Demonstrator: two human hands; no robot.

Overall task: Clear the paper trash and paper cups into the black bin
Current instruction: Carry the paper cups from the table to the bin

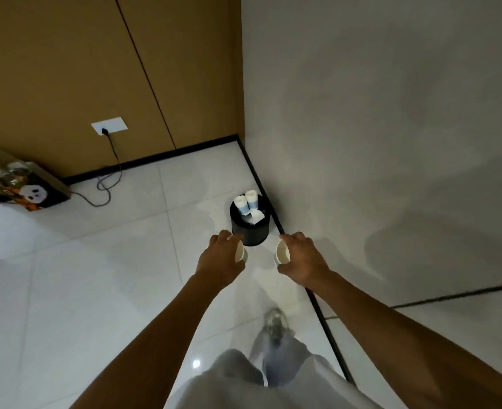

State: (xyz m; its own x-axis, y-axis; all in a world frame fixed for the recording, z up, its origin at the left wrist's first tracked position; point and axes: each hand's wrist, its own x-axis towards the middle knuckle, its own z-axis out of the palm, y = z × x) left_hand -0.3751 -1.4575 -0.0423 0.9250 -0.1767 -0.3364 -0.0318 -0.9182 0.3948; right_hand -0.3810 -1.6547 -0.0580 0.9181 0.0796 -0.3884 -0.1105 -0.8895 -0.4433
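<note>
We carry a paper cup (pixel 241 251) in our left hand (pixel 220 256) and another cup (pixel 282 252) in our right hand (pixel 304 258), nearing the black bin (pixel 249 231); next, reach over its rim and release.

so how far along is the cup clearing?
Done: two paper cups and crumpled paper already sit in the black bin. In hand: the left hand and the right hand each hold one cup, short of the bin. Left: dropping both in. No other trash shows.
</note>
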